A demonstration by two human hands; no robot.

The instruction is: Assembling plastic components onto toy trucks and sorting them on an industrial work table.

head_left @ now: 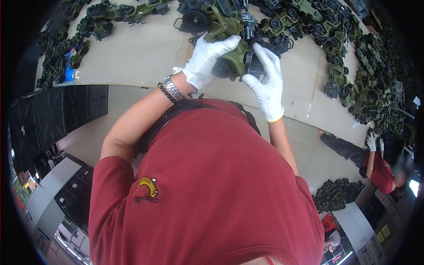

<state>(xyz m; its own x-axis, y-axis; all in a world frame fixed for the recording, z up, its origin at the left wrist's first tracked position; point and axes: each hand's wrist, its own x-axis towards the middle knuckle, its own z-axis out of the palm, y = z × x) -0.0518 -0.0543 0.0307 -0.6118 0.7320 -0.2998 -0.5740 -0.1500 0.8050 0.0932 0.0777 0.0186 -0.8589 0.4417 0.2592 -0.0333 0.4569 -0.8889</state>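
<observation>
Both my hands wear white gloves and hold one olive-green toy vehicle with black wheels, just above the edge of a beige table. My left hand wraps over the toy's top and left side. My right hand grips the black part at the toy's right end, fingers spread along it. A metal watch and a dark bracelet sit on my left wrist.
Several more green and black toy vehicles are heaped along the table's far side and right edge, others at the far left. A blue packet lies at the left. Another person in red with white gloves sits at the right.
</observation>
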